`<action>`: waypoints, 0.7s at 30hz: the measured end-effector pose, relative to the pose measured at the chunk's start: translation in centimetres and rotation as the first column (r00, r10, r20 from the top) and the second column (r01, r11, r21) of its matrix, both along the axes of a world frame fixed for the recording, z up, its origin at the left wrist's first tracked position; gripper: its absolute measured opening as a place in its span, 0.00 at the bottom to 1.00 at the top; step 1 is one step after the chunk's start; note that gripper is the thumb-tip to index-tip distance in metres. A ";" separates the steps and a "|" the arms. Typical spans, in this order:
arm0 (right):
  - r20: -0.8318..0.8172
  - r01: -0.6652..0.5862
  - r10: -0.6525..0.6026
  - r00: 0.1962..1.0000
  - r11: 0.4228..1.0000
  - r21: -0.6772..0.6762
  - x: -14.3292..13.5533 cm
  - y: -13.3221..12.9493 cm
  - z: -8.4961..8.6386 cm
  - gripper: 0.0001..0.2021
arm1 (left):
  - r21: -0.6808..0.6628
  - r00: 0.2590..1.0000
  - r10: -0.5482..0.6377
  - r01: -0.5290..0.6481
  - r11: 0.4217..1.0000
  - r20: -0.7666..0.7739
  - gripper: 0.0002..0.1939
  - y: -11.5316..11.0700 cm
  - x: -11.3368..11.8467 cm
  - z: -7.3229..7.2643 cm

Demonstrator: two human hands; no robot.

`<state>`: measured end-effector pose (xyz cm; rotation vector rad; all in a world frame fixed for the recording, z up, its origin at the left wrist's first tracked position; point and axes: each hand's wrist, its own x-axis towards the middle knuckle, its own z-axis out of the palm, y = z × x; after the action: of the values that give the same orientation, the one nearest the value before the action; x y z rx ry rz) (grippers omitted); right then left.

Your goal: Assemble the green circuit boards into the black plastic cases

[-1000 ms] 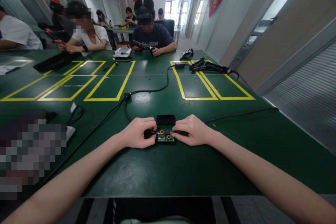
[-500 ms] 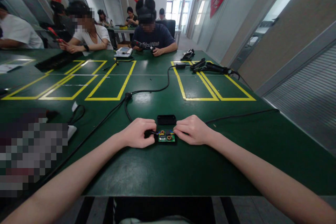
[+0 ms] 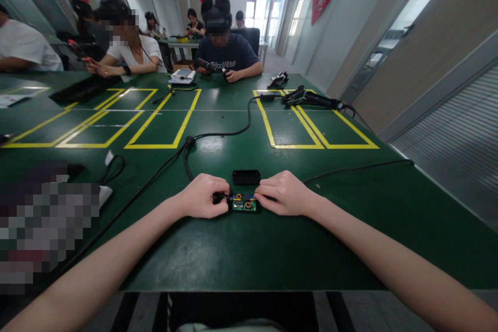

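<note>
A small green circuit board (image 3: pixel 238 206) with copper-wound coils lies in a black case on the table between my hands. My left hand (image 3: pixel 205 196) is closed around a black cable (image 3: pixel 220 197) at the board's left end, where thin coloured wires come out. At the opposite end my right hand (image 3: pixel 283 193) pinches with thumb and fingers by the blue and yellow wires (image 3: pixel 252 197); the fingers partly hide what they grip. Just behind the board rests a black case half (image 3: pixel 246 177), its hollow side up, apart from the board.
A black cable (image 3: pixel 229 135) with a round lump crosses the green table (image 3: pixel 249 259), and another cable (image 3: pixel 361 168) runs off right. Yellow tape rectangles (image 3: pixel 298 147) mark the far side, with a black tool (image 3: pixel 317 100) there. A person (image 3: pixel 229 54) sits opposite.
The board has shifted slightly left, and my right fingertips have moved left with it. My left hand keeps its grip on the cable almost in place.
</note>
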<state>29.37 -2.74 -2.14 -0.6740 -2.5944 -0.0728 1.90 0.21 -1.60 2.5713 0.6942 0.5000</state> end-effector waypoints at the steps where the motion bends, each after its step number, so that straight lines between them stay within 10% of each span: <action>1: 0.011 0.011 -0.011 1.000 1.000 -0.014 0.1 0.1 0.1 0.17 | 0.003 1.000 0.007 -0.007 1.000 -0.004 0.06 0.0 0.0 -0.1; 21: 0.140 0.225 -0.194 0.971 0.938 -0.265 0.9 1.0 0.2 0.12 | 0.104 0.994 0.003 -0.014 0.995 0.109 0.05 -0.2 0.1 -0.3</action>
<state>30.29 -1.70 -1.97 -1.0771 -2.6553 0.1992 2.01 -0.01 -1.94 2.6153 0.6574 0.6905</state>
